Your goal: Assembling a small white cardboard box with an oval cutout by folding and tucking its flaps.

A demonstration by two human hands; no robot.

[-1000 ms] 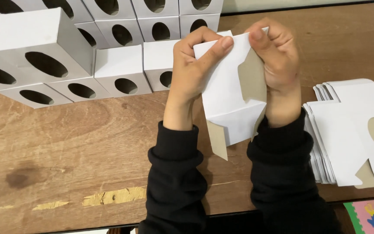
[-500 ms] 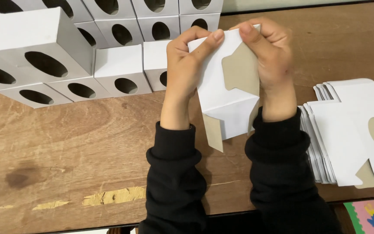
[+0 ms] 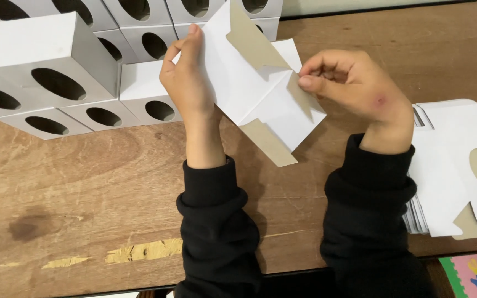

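Note:
A half-folded white cardboard box (image 3: 260, 88) with brown inner flaps hangs tilted above the wooden table (image 3: 84, 193). My left hand (image 3: 189, 77) grips its left side, thumb behind and fingers along the edge. My right hand (image 3: 354, 88) pinches a brown flap at the box's right corner. One brown flap sticks up at the top, another hangs at the bottom.
Several assembled white boxes with oval holes (image 3: 56, 83) are stacked at the back left. A stack of flat white box blanks (image 3: 459, 165) lies at the right table edge. A coloured foam mat (image 3: 476, 273) shows at the bottom right.
The box has been turned and its flaps spread open. My right hand moved from the top of the box out to its right corner, and my hands are farther apart.

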